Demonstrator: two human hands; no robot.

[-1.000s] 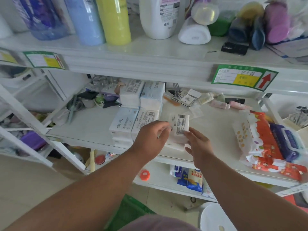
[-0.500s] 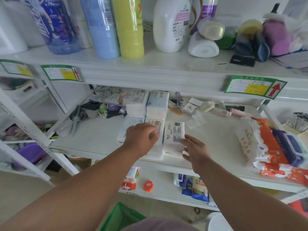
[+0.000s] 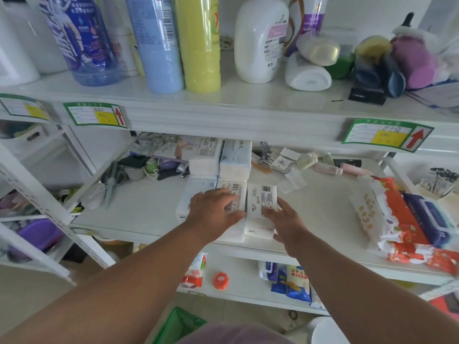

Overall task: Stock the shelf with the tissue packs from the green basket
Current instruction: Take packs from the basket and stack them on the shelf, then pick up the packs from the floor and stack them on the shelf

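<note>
White tissue packs lie in a block on the middle shelf (image 3: 139, 214). My left hand (image 3: 213, 214) lies flat on the front middle pack (image 3: 234, 192), fingers spread. My right hand (image 3: 285, 222) touches the right side of the newest pack (image 3: 260, 202), which lies flat beside it with its barcode up. Two more packs (image 3: 221, 157) stand stacked behind, and another (image 3: 196, 189) lies to the left. A corner of the green basket (image 3: 178, 326) shows on the floor below.
Tall bottles (image 3: 159, 40) and a white lotion bottle (image 3: 260, 38) fill the top shelf. Orange and blue wipe packs (image 3: 407, 219) lie at the right of the middle shelf, a brush and small items (image 3: 139, 167) at the back left. Snack packets (image 3: 290, 281) sit on the lower shelf.
The pack that my hands held above the shelf now lies flat beside the front packs. My left hand has moved onto the neighbouring pack, and my right hand has let go and touches its side.
</note>
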